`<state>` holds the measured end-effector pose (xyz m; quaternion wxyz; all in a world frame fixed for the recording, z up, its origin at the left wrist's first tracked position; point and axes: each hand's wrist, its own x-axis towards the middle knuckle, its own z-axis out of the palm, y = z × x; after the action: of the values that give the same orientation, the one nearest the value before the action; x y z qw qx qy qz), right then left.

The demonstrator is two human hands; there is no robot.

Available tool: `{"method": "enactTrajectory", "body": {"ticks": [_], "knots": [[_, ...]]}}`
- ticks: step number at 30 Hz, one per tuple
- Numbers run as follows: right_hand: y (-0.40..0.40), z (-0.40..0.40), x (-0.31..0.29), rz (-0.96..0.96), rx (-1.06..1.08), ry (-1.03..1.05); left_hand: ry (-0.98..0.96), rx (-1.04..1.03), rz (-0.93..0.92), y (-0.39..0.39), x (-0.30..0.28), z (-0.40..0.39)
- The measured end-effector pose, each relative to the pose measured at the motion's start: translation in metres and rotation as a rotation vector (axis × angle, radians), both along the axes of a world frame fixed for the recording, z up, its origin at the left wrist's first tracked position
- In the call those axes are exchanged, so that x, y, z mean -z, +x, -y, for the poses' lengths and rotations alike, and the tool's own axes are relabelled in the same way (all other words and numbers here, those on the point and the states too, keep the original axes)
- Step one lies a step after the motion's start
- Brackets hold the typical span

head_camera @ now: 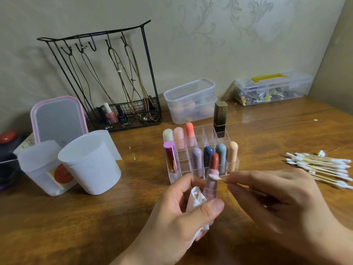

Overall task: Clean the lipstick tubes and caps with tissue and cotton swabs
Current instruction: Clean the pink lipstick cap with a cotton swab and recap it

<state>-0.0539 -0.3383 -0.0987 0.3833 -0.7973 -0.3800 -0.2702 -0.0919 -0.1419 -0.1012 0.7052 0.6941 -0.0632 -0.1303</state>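
My left hand (177,213) grips an open pink lipstick tube (210,185) with its dark red bullet raised, and a crumpled white tissue (196,197) is tucked in the same palm. My right hand (277,197) pinches a cotton swab (214,176) whose white tip touches the tube's rim just below the bullet. Behind them a clear acrylic organiser (235,162) holds several capped lipsticks in pastel colours, a metallic pink one (171,156) and a black-and-gold one (220,118). A pile of cotton swabs (322,168) lies on the table to the right.
Two frosted white cups (91,161) stand at the left, in front of a pink-framed mirror (57,119). A black wire jewellery rack (114,83), a clear lidded tub (191,101) and a clear box with a yellow handle (273,88) line the wall on the wooden table (76,217).
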Motion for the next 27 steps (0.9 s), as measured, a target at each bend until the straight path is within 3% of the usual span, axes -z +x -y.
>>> {"method": "enactTrajectory", "body": {"ticks": [27], "knots": [[-0.0011, 0.0012, 0.0011, 0.042, 0.055, -0.017, 0.229, -0.188, 0.184, 0.001, 0.0014, -0.0005]]}}
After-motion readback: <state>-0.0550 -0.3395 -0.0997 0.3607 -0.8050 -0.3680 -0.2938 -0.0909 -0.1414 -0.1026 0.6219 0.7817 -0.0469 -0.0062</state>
